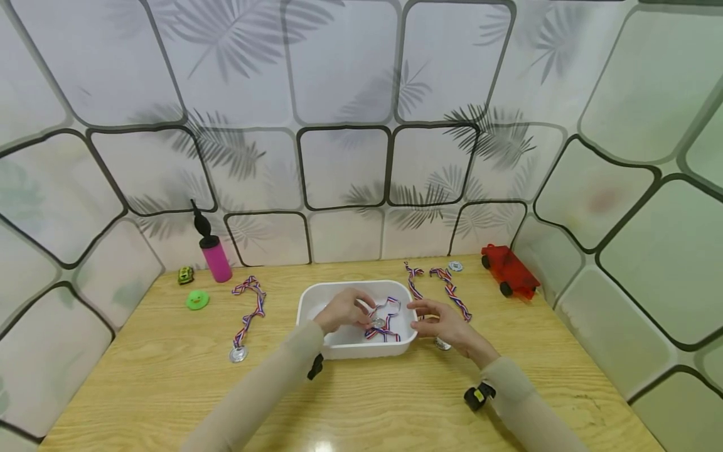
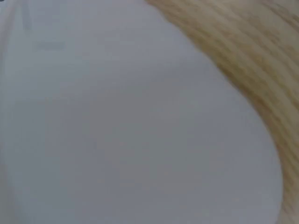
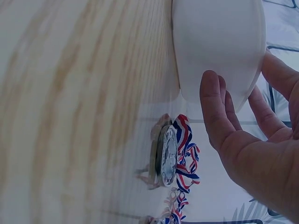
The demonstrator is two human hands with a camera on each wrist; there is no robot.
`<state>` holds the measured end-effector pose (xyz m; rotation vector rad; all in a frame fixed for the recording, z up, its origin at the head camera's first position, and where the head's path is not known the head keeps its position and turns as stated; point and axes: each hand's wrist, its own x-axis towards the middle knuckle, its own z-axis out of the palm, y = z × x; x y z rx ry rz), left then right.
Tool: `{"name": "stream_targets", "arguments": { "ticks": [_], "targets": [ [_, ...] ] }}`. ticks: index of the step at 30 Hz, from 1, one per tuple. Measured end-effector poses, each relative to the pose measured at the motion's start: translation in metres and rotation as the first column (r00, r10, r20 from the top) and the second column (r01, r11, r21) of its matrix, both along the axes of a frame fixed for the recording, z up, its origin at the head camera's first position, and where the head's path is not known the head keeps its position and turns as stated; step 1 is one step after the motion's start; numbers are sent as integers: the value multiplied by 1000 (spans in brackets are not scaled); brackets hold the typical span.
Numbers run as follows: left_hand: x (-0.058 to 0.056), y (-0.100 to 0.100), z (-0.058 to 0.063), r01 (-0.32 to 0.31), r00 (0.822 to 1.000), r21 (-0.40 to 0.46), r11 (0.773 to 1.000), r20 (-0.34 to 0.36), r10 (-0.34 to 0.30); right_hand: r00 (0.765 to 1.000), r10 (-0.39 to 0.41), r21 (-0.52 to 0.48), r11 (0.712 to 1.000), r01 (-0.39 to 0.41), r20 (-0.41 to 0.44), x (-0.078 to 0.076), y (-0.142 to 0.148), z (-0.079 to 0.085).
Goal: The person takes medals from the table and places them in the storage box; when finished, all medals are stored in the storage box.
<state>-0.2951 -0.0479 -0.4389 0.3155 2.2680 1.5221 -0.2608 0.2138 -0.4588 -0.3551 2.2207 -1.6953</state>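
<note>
Inside the white plastic tub (image 1: 357, 353), a silver medal (image 1: 377, 322) lies with its red, white and blue ribbon (image 1: 390, 338) loosely spread. My left hand (image 1: 346, 310) reaches in over the front-left rim, with curled fingers and thumb pinching at the medal's edge. My right hand (image 1: 443, 323) holds the tub's right end. In the right wrist view, its fingers (image 3: 214, 105) press the outer wall while another digit overlaps the rim. The left wrist view shows only the tub's white surface (image 2: 140, 140) and wood, with the left hand hidden.
Another medal (image 1: 238, 354) with a ribbon lies left on the wooden table (image 1: 361, 408). More ribbons (image 1: 452, 294) and a silver medal (image 3: 168, 156) lie right. A pink pump bottle (image 1: 216, 258), green duck-faced toy (image 1: 197, 299), small toy car (image 1: 185, 275) and red toy vehicle (image 1: 509, 271) stand near the back.
</note>
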Motion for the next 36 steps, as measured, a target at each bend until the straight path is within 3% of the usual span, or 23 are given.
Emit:
{"name": "stream_targets", "arguments": {
  "ticks": [7,14,28,36],
  "targets": [
    [2,-22,16,52,998,12,999,-27,-52,1000,20,4,1000,-20,-9,-1,-1,-1],
    [2,-49,30,53,998,-1,999,-31,-53,1000,23,6,1000,-23,-8,-2,-3,0],
    [6,-110,34,124,990,48,991,-73,-120,1000,12,20,1000,-11,-26,0,-3,1],
    [10,-151,33,28,999,79,996,-30,-26,999,11,21,1000,-10,-43,-1,-3,1]
  ]
}}
